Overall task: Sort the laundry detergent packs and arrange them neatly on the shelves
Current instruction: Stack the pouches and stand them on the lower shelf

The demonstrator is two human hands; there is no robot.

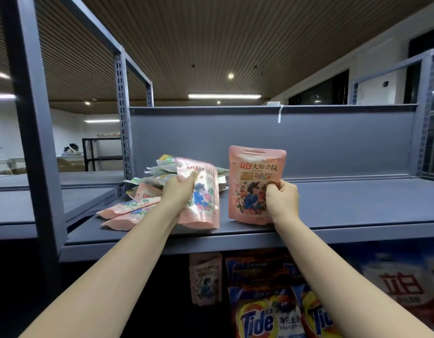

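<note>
1. Right hand (281, 196) grips a pink pack (253, 184) standing upright on the grey shelf (345, 206).
2. Left hand (178, 191) holds a second pink pack (202, 198), tilted.
3. A loose pile of packs (150, 181) lies at the shelf's left end.
4. Tide bags (264, 315) sit on the shelf below.

Bright ceiling tube light (224, 96) overhead, dim blurred lower shelf (259, 301), wide-angle bending at the edges.

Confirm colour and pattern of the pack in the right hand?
Pink pack with a floral print and a blue figure, red lettering on top; seen in the head view, held by the right hand.
</note>
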